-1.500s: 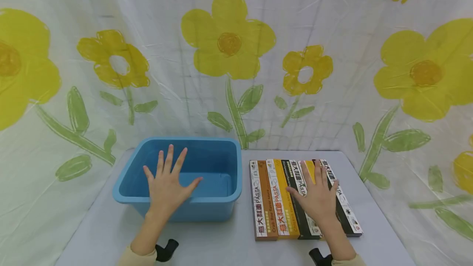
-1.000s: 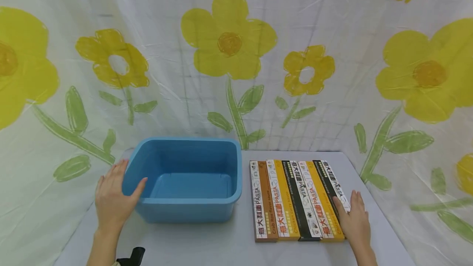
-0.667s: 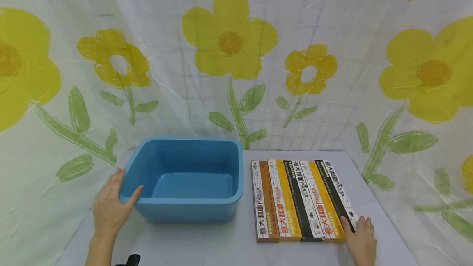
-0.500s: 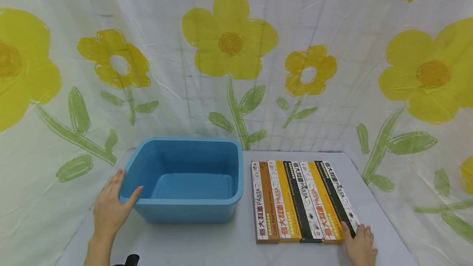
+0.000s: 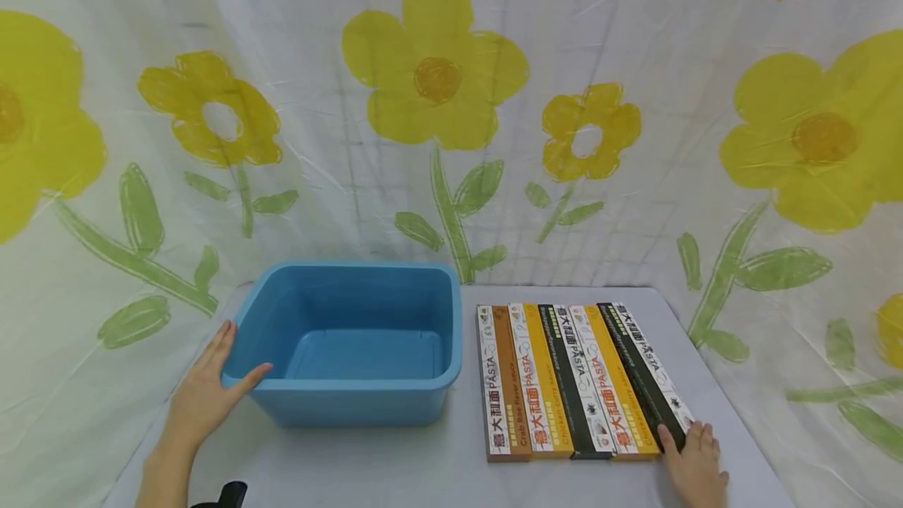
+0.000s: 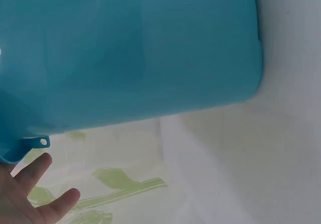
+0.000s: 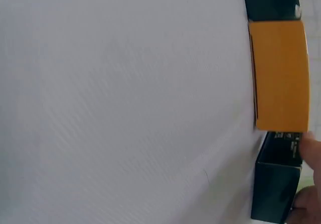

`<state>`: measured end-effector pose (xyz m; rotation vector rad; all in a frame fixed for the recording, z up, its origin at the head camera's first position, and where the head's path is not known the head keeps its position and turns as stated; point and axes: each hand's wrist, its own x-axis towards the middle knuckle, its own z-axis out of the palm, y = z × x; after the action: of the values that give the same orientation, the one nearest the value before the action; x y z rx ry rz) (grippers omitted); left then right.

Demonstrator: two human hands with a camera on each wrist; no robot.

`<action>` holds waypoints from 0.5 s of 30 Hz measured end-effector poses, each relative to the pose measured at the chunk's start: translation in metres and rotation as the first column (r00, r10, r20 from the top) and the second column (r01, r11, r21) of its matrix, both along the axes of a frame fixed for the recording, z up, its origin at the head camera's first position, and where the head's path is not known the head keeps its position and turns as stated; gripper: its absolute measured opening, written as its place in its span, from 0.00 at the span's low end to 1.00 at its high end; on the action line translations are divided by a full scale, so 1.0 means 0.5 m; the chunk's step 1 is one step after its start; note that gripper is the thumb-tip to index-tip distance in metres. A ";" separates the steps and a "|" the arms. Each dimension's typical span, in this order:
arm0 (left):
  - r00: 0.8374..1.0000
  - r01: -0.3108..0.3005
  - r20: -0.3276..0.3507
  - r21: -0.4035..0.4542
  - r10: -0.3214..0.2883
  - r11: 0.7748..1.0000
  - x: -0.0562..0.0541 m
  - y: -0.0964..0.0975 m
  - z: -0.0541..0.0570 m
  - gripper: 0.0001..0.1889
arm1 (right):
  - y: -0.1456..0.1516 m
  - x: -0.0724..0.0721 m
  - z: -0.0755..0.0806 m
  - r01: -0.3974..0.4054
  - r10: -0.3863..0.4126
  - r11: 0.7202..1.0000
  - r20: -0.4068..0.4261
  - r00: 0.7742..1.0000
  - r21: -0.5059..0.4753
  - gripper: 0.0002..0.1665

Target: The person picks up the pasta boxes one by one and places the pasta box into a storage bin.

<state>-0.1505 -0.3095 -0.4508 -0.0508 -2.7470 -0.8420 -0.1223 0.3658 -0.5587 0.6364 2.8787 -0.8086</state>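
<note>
On the left of the table stands a light blue plastic basin (image 5: 353,404). My left hand (image 5: 201,400) rests at its front left corner, thumb across the rim and fairly straight fingers along the outer side. In the left wrist view two fingers (image 6: 59,206) spread below the basin's lug. At the right, my right hand (image 5: 694,465) pinches the near end of the rightmost black-and-white pasta box (image 5: 645,382) between thumb and fingers. That box is angled, its near end a little apart from the yellow pasta box (image 5: 614,382) beside it.
More flat pasta boxes lie side by side: a black one (image 5: 577,382), another yellow one (image 5: 542,382) and a brown one (image 5: 504,382) at the left end. A white curtain (image 5: 656,139) printed with yellow flowers hangs behind the pale table (image 5: 353,461).
My left hand has gone from above the basin to its left rim. My right hand has come down to the rightmost pasta box, whose near end has swung slightly right.
</note>
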 end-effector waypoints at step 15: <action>0.992 0.085 0.086 0.128 -0.097 0.988 -0.014 -0.020 0.010 0.56 | 0.076 -0.068 0.032 -0.047 0.047 0.999 0.010 0.999 -0.009 0.57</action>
<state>-0.1575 -0.3196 -0.4460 -0.1170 -2.7882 -1.0642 -0.1562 0.4036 -0.5425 0.5681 2.8672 -0.8088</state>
